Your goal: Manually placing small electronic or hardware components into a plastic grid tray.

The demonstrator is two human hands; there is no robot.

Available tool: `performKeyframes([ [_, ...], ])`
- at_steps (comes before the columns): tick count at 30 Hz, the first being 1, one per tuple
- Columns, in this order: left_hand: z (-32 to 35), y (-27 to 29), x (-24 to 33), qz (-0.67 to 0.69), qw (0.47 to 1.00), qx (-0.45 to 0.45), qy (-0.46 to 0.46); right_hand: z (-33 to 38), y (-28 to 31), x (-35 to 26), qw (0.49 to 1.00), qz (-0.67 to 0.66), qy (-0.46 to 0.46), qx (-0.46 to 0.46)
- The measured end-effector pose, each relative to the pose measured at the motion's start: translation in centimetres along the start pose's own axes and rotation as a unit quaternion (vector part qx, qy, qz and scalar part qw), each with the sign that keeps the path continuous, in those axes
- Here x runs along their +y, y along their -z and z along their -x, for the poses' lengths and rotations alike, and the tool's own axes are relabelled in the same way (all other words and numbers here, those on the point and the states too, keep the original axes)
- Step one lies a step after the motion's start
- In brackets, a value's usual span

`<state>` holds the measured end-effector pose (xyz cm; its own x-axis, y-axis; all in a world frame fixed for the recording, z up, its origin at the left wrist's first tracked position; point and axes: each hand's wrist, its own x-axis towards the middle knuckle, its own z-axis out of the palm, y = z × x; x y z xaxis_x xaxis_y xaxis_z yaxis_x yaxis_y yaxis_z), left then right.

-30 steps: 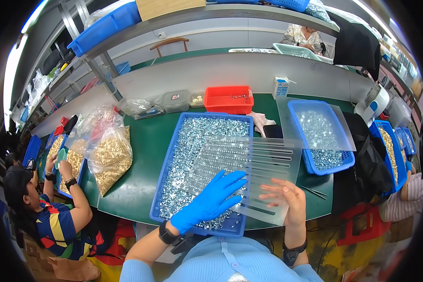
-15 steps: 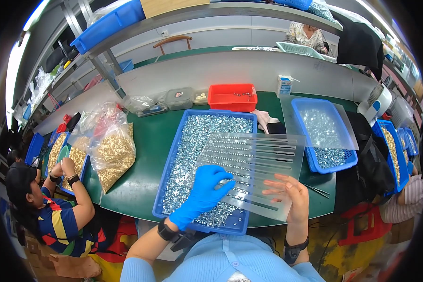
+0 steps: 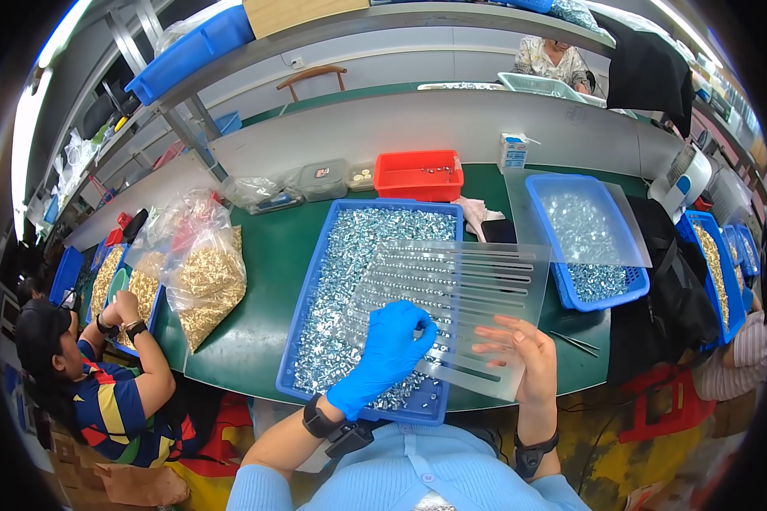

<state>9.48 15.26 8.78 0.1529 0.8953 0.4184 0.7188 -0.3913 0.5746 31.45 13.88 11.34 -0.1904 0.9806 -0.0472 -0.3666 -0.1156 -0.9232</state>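
Note:
A clear slotted plate (image 3: 486,294) lies tilted over the right part of a blue tray (image 3: 308,294) full of small shiny metal pieces (image 3: 349,255). Rows of these pieces sit in several of its slots. My left hand (image 3: 394,345), in a blue glove, is closed in a pinch just over the plate's lower slots; what its fingertips hold, if anything, is hidden. Bare, my right hand (image 3: 533,362) grips the plate at its near right corner, with fingers showing through the clear sheet.
Right of the plate is a blue basket (image 3: 601,285) of metal pieces under a clear sheet; tweezers (image 3: 575,342) lie near it. A red bin (image 3: 418,176) stands behind the tray. Left are a bag of gold-coloured pieces (image 3: 204,285) and a co-worker (image 3: 102,383).
My left hand has moved slightly right and its fingers have curled into a tighter pinch. My right hand and the plate stay nearly in place.

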Motion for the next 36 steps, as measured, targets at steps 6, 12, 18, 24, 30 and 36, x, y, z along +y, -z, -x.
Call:
performKeyframes([
  [6, 0.8, 2.6, -0.4, 0.118, 0.984, 0.053, 0.119, 0.0, 0.1, -0.1, 1.000, 0.003, 0.000, -0.005],
  [12, 6.0, 5.5, -0.8, 0.528, 0.710, -0.297, 0.359, -0.1, 0.1, -0.2, 1.000, 0.007, 0.000, -0.003],
  [18, 5.4, -0.8, 2.8, 0.778, 0.456, -0.092, 0.422, 0.3, -0.5, 0.1, 1.000, 0.004, 0.000, -0.005],
  [24, 5.1, -2.8, 2.0, 0.842, 0.392, -0.038, 0.368, 0.3, -0.3, 0.0, 1.000, 0.000, -0.008, -0.011],
  [30, 4.9, -2.6, 2.6, 0.865, 0.367, -0.036, 0.339, 0.3, -0.4, -0.1, 1.000, 0.006, -0.004, -0.002],
  [36, 5.4, -2.5, 2.2, 0.853, 0.361, -0.066, 0.371, 0.3, -0.5, 0.0, 1.000, 0.013, -0.004, 0.001],
])
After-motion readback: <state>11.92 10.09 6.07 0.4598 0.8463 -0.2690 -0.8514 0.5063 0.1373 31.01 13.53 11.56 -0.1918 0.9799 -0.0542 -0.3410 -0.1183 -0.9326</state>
